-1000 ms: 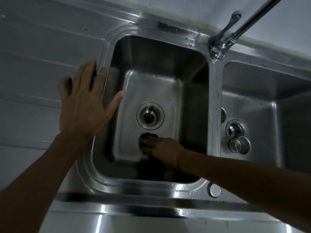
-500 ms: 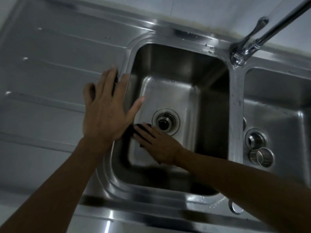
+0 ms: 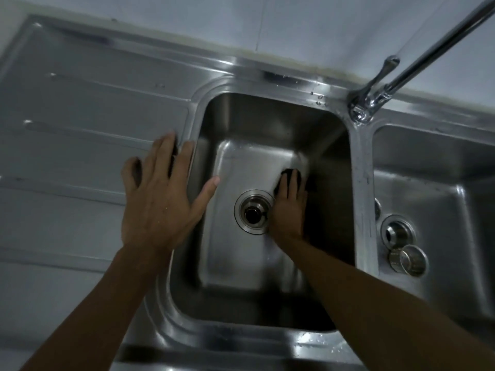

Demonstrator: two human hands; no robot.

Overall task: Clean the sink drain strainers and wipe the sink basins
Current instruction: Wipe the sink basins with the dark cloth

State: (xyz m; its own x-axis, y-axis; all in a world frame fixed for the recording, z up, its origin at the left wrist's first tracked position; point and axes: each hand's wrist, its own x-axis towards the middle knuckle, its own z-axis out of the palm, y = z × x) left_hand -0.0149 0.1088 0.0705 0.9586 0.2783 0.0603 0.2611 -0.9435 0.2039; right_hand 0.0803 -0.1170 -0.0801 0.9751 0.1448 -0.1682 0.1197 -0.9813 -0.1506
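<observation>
Right hand (image 3: pixel 290 210) presses dark cloth (image 3: pixel 287 172) on left basin (image 3: pixel 241 263) floor, grip apart; left hand (image 3: pixel 158 199) flat on drainboard (image 3: pixel 80 129), grip apart

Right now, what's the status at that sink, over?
Left hand flat on rim, empty. Right hand presses dark pad on left basin floor, beside drain. Strainer loose in right basin.

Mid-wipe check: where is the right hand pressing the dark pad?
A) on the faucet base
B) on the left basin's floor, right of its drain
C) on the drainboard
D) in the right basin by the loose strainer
B: the right hand presses the dark pad flat on the left basin floor, just right of the drain opening and near that basin's right wall.
</observation>
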